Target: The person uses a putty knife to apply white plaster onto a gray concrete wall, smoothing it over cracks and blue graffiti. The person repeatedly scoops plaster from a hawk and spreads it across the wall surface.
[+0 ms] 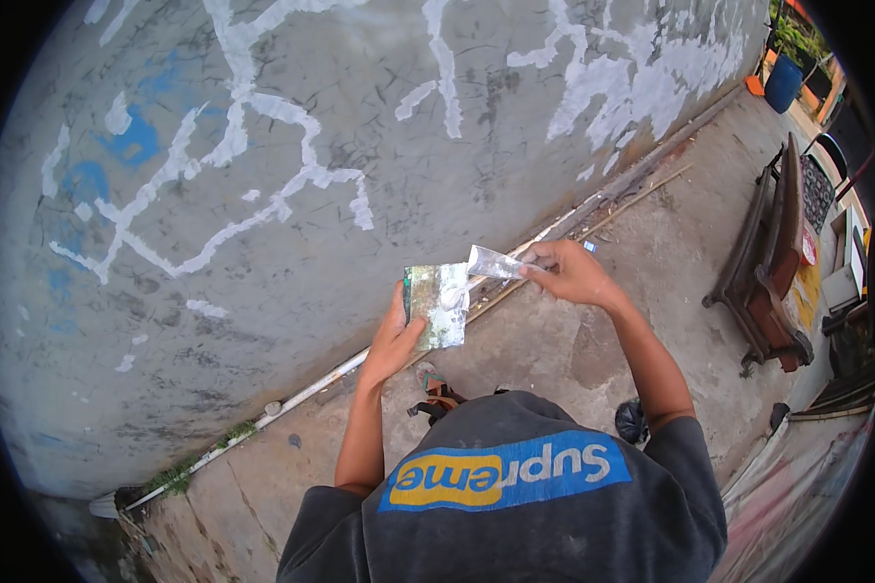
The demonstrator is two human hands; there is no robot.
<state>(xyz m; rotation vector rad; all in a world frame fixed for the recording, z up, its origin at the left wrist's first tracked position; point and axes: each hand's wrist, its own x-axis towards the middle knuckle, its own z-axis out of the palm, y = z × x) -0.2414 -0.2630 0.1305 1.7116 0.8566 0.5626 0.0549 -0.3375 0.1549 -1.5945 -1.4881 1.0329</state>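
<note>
My left hand (pixel 395 337) grips a flat rectangular board (pixel 421 303) by its left side, thumb over the top. White filler paste (pixel 452 290) coats the board's right part, and the rest is stained brown and green. In my right hand (pixel 576 276) a thin, pale putty scraper (pixel 496 262) is pinched between thumb and fingers. Its wide edge sits at the board's upper right corner, close to the paste; whether it touches cannot be told. Ahead stands a grey wall (pixel 340 262) with branching white filler streaks (pixel 228 126) and some blue paint marks.
A white pipe (pixel 321 387) runs along the wall's foot, with a long thin stick (pixel 642 199) beside it farther right. On the concrete floor (pixel 593 355) lies a black plastic bag (pixel 631 421). To the right are a dark wooden bench (pixel 773 267) and a blue barrel (pixel 784 84).
</note>
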